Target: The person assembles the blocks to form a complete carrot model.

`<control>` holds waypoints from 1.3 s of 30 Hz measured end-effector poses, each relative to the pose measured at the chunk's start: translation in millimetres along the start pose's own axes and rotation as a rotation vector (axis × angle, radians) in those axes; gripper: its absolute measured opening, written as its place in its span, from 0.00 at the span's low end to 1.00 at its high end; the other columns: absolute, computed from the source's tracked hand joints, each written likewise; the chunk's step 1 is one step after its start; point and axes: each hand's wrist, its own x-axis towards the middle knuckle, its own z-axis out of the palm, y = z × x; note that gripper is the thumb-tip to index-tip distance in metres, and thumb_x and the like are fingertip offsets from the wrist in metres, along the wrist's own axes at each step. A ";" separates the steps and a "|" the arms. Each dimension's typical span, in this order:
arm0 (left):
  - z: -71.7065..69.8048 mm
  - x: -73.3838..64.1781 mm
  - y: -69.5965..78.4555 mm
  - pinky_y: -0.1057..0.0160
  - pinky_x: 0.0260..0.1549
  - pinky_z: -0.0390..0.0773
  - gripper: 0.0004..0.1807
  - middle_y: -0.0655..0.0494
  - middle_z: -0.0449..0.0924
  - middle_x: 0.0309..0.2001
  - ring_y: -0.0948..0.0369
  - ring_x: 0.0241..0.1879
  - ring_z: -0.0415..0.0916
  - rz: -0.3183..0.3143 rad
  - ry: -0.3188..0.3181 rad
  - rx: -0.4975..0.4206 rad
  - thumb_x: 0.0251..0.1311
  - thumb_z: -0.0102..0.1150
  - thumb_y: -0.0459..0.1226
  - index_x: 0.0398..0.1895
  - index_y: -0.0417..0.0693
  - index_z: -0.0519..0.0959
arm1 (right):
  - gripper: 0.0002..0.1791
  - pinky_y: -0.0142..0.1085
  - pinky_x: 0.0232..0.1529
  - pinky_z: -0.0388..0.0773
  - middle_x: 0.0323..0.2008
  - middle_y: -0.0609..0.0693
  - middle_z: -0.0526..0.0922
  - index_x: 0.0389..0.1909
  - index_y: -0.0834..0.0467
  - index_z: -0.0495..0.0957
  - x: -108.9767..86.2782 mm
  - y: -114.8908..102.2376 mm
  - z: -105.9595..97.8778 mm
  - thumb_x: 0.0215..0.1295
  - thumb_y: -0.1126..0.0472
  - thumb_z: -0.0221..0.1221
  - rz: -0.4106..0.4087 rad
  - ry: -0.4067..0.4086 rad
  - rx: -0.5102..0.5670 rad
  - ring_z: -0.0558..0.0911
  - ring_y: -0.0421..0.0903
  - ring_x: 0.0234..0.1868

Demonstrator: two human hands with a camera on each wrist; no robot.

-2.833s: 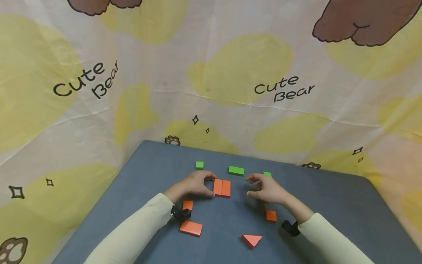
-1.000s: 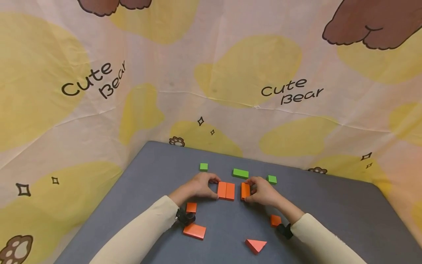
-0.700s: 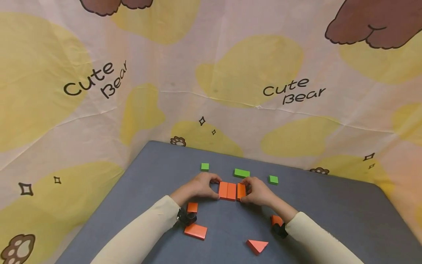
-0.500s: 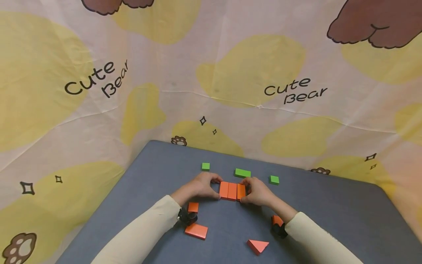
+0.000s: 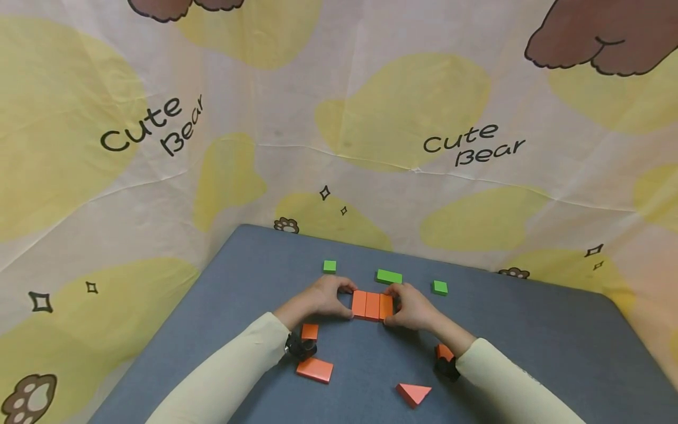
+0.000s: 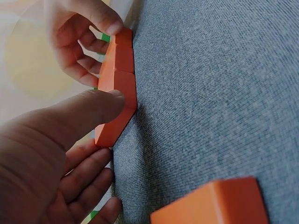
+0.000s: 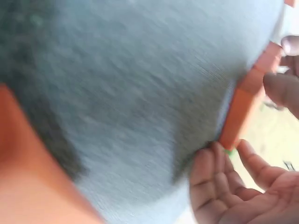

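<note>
Three orange rectangular blocks lie flat side by side near the middle of the table, touching in a row. My left hand (image 5: 321,296) holds the left block (image 5: 359,304) by its ends, thumb at the near end and fingertips at the far end. The middle block (image 5: 372,305) sits between the other two. With thumb and fingers my right hand (image 5: 415,309) grips the right block (image 5: 386,307) the same way. In the left wrist view the left thumb (image 6: 100,107) lies against the near face of the left block. The right wrist view is blurred.
Beyond the row lie a green square block (image 5: 329,267), a green rectangular block (image 5: 389,276) and another green square block (image 5: 439,287). Nearer are an orange square (image 5: 309,331), an orange rectangle (image 5: 315,370), a triangle (image 5: 413,394) and an orange block (image 5: 444,352) partly hidden by the right wrist.
The right hand took hold of an orange block and slid it left until it met the other two. The left hand has stayed at the left block.
</note>
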 end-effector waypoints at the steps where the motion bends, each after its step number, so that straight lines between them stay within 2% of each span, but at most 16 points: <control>1: -0.1 -0.3 -0.1 0.54 0.57 0.73 0.30 0.58 0.81 0.50 0.58 0.53 0.75 0.001 0.000 0.001 0.43 0.75 0.43 0.54 0.52 0.79 | 0.30 0.43 0.42 0.77 0.43 0.55 0.78 0.50 0.61 0.77 0.2 -0.1 -2.4 0.43 0.59 0.74 -0.004 -0.002 0.004 0.76 0.46 0.39; 7: -1.0 -1.2 -1.2 0.54 0.57 0.73 0.29 0.58 0.81 0.50 0.58 0.53 0.75 0.019 0.001 0.001 0.43 0.75 0.43 0.53 0.52 0.79 | 0.28 0.46 0.40 0.79 0.49 0.63 0.77 0.55 0.63 0.74 8.5 6.1 -21.8 0.53 0.59 0.68 -0.047 0.056 0.077 0.80 0.56 0.43; 12: -1.7 -1.2 -2.8 0.54 0.57 0.73 0.30 0.58 0.81 0.50 0.58 0.53 0.75 0.020 0.002 -0.007 0.43 0.75 0.43 0.53 0.52 0.79 | 0.26 0.45 0.40 0.81 0.52 0.63 0.77 0.56 0.62 0.74 22.2 11.5 -28.8 0.56 0.59 0.66 -0.006 0.076 0.129 0.81 0.59 0.47; 22: -1.4 -0.6 -1.3 0.55 0.58 0.73 0.29 0.59 0.82 0.50 0.59 0.54 0.76 0.017 0.003 0.024 0.44 0.75 0.44 0.53 0.53 0.79 | 0.25 0.45 0.43 0.80 0.54 0.61 0.78 0.56 0.59 0.76 40.1 23.4 -27.4 0.57 0.58 0.66 0.090 0.067 0.121 0.77 0.59 0.54; 39: -0.5 -1.3 -2.0 0.55 0.57 0.73 0.29 0.59 0.81 0.50 0.59 0.54 0.76 0.020 0.003 0.008 0.43 0.76 0.44 0.53 0.53 0.79 | 0.18 0.47 0.45 0.77 0.47 0.60 0.81 0.50 0.62 0.79 49.9 29.3 -15.6 0.58 0.63 0.65 0.109 0.113 0.076 0.78 0.55 0.47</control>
